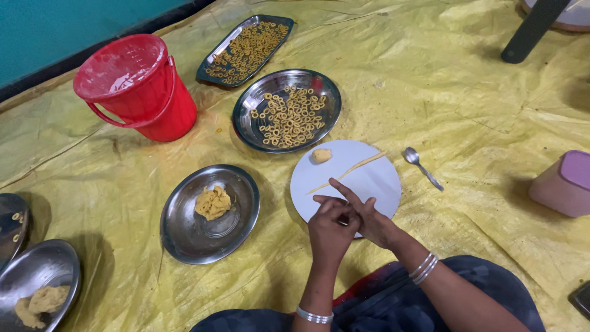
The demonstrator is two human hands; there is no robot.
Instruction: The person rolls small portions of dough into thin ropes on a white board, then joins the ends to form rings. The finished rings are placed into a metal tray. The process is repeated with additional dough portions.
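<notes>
Two hands, the left hand (329,227) and right hand (362,215), press together at the near edge of the white board (375,181), maybe pinching soft dough that I cannot see, while the thin dough rope (347,172) on it looks floppy and easy to break, so lift it gently by one end.

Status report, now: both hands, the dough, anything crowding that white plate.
Left hand and right hand pressed together over white plate, contents hidden. Dough strand and dough lump lie loose on plate. Spoon beside, apart.

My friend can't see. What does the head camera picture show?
Two hands, left hand and right hand, meet over a round white board holding a thin dough rope. Around it, on a yellow sheet, sit steel plates of dough rings and a red bucket.
</notes>
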